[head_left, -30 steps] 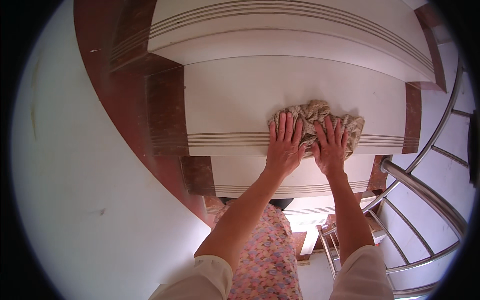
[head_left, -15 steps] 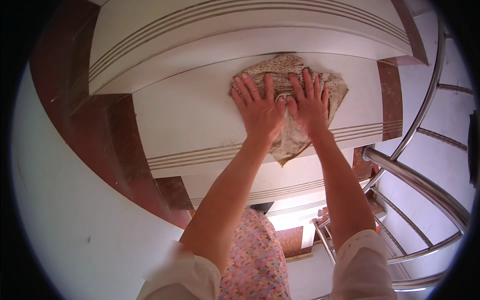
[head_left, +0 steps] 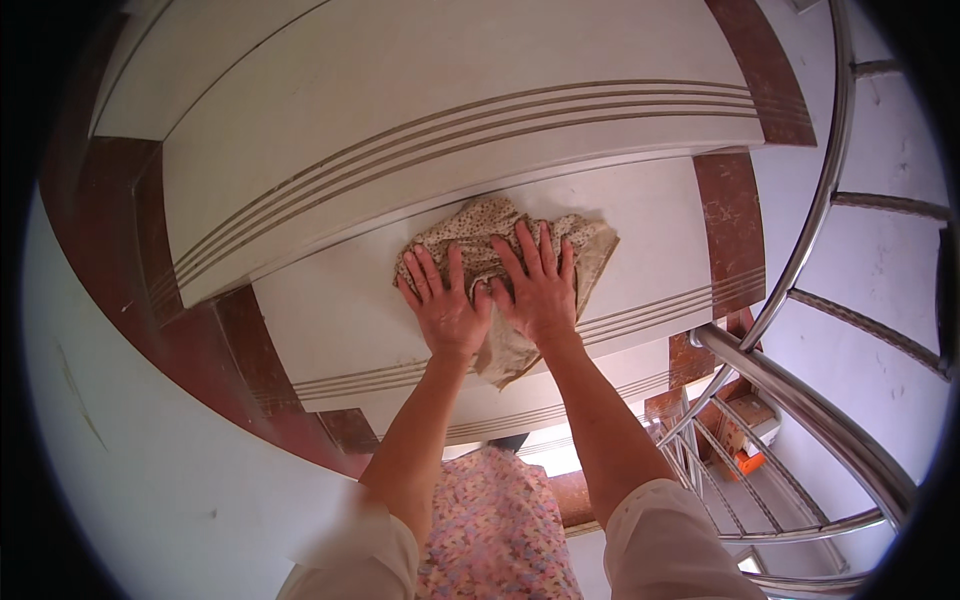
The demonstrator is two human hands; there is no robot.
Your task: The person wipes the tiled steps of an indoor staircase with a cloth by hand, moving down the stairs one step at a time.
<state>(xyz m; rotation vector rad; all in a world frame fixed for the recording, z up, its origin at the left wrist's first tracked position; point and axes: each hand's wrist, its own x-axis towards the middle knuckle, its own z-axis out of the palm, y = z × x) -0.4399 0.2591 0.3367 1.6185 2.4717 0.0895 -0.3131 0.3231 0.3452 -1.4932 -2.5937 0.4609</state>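
A crumpled, speckled beige cloth [head_left: 592, 250] lies on a white stair tread [head_left: 320, 310], with its upper part near the riser. My left hand [head_left: 445, 310] rests palm down on the cloth's left part, fingers spread over it. Beside it, my right hand [head_left: 535, 290] lies on the right part, also with spread fingers. Both forearms come up from the lower edge, over pink floral fabric [head_left: 490, 530] below me.
The upper step [head_left: 420, 60] has grooved lines and dark red side strips [head_left: 735, 220]. A curved steel railing [head_left: 800, 420] runs down the right. A pale wall [head_left: 120, 420] bounds the left. An orange object [head_left: 748, 460] shows below, through the railing.
Both hands have pushed the cloth from the tread's grooved front edge back toward the riser, where it lies more spread out. The view has shifted, showing more of the upper step.
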